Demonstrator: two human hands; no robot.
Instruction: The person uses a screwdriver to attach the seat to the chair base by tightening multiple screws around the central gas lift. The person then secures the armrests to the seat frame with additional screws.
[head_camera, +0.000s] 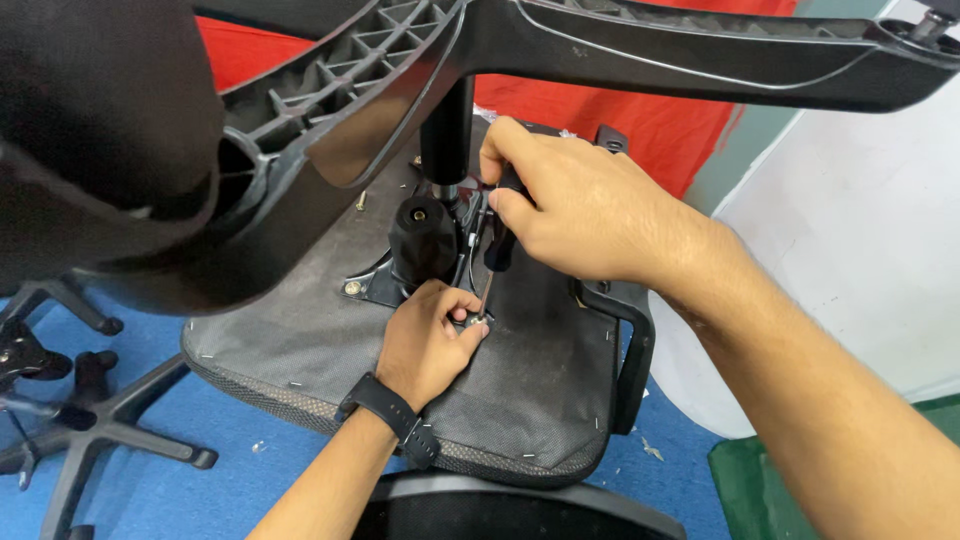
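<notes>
Item: upturned office chair seat (300, 350), grey fabric underside facing up, stapled along the edge; lies on the blue floor (240, 480).
Mounted on it: black metal mechanism plate (375, 285) with a bolt at its left corner; black gas cylinder (446, 120) rising from its middle; black star base (600, 50) on top, its ribbed arms spreading across the upper view.
Right hand (580, 210): fingers clenched round the black handle of a screwdriver (497, 250); shaft points down; tip meets a screw (478, 323) at the plate's right corner.
Left hand (425, 345): black wristband on the wrist; fingers pinched close at the screw, touching the screwdriver tip; whether they grip the screw itself cannot be told.
Armrest (630, 350): black, on the seat's right side.
Second star base (90, 410): black, on the floor at left, well apart from the hands.
Backdrop: red cloth (640, 120) behind the seat; white wall (860, 220) at right; green patch (750, 480) at lower right.
</notes>
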